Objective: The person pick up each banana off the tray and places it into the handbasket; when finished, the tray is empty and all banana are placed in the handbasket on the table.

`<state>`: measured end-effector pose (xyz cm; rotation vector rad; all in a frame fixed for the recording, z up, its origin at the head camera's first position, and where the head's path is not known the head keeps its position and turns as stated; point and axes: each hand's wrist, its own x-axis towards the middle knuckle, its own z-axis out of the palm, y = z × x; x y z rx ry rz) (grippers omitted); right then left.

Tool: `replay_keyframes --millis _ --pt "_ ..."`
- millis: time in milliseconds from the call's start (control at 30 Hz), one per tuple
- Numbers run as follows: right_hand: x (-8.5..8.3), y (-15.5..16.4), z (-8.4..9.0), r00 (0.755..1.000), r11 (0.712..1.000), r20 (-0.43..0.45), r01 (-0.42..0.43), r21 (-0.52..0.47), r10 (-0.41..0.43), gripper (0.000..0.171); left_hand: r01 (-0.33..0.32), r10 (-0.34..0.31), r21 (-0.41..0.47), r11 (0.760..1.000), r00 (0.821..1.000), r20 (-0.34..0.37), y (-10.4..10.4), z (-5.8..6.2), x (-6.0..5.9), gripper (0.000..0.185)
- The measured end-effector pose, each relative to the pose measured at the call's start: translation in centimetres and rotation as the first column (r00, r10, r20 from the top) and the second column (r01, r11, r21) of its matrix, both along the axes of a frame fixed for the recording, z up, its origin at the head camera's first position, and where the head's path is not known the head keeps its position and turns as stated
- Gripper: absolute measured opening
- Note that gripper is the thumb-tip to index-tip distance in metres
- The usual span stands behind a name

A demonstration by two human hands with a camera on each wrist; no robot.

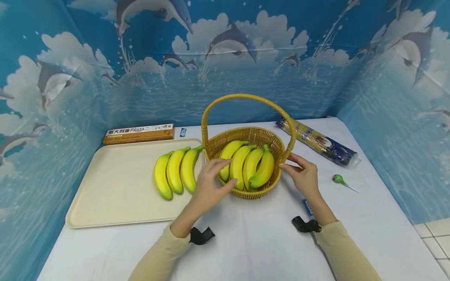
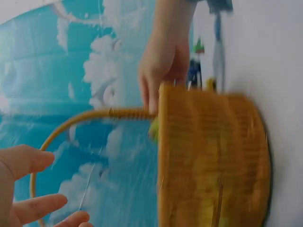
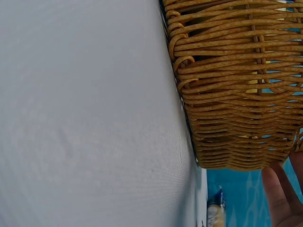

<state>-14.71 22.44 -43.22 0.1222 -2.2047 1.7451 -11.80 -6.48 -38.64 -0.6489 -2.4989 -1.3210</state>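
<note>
A woven basket with a tall arched handle stands on the white table and holds several yellow bananas. My right hand pinches its right rim near the handle's foot; in the right wrist view, fingers meet the woven edge. My left hand is over the basket's left front, thumb and fingers spread, holding nothing. In the left wrist view those spread fingers are apart from the basket wall. Left of the basket, three bananas lie side by side on a beige tray.
Behind the tray lies a pasta box, with a small blue packet beside it. A long pasta bag lies at back right, a green lollipop nearer. Another blue packet is by the right wrist. Dolphin-print curtains enclose the table.
</note>
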Motion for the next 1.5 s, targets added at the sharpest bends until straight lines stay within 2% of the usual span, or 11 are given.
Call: replay_keyframes --millis 100,200,367,500,600,767,933,1000,1100,1233,1500 --pt "-0.2 0.1 -0.3 1.0 1.0 -0.003 0.008 0.016 -0.008 0.041 -0.103 0.104 0.024 0.994 0.994 -0.02 -3.9 0.4 -0.3 0.056" --pt "-0.8 0.5 -1.4 1.0 1.0 -0.023 0.004 0.02 -0.004 0.042 -0.233 0.234 0.087 0.968 0.972 0.006 -8.2 0.2 -1.0 0.06" --pt "-1.4 1.0 -2.7 0.999 1.0 -0.041 0.0 0.025 0.001 0.043 -0.44 0.427 0.17 0.882 0.898 0.108 -14.1 -1.2 -2.3 0.061" --pt "-1.4 1.0 -3.0 0.999 1.0 -0.04 0.006 0.014 -0.005 0.043 -0.526 0.499 0.165 0.834 0.848 0.177 -16.3 -2.3 -3.1 0.06" --pt "-1.4 1.1 -3.0 0.999 1.0 -0.036 0.011 0.014 -0.01 0.043 -0.554 0.517 0.143 0.82 0.824 0.231 -16.7 -3.2 -3.7 0.061" --pt "-1.4 1.2 -3.2 0.999 1.0 -0.039 0.013 0.01 -0.013 0.042 -0.566 0.512 0.074 0.821 0.788 0.342 -16.9 -5.1 -4.4 0.063" --pt "-1.5 1.1 -3.1 0.999 1.0 -0.044 0.009 0.01 -0.008 0.042 -0.533 0.493 -0.05 0.844 0.737 0.461 -17.4 -6.8 -4.9 0.068" --pt "-1.5 1.1 -3.0 0.999 1.0 -0.042 0.008 0.012 -0.008 0.042 -0.503 0.484 -0.104 0.858 0.726 0.488 -17.6 -7.6 -5.1 0.069" --pt "-1.3 1.0 -2.5 0.999 1.0 -0.033 0.005 0.012 -0.005 0.043 -0.469 0.477 -0.15 0.87 0.728 0.493 -17.7 -8.3 -5.3 0.071" --pt "-1.3 1.0 -2.5 1.0 1.0 -0.021 0.005 0.0 -0.005 0.043 -0.481 0.492 -0.153 0.863 0.734 0.469 -17.7 -8.8 -5.5 0.07" --pt "-1.4 1.0 -2.8 0.999 1.0 -0.041 -0.003 0.003 0.004 0.043 -0.577 0.571 -0.14 0.805 0.687 0.449 -17.7 -8.8 -5.4 0.067"
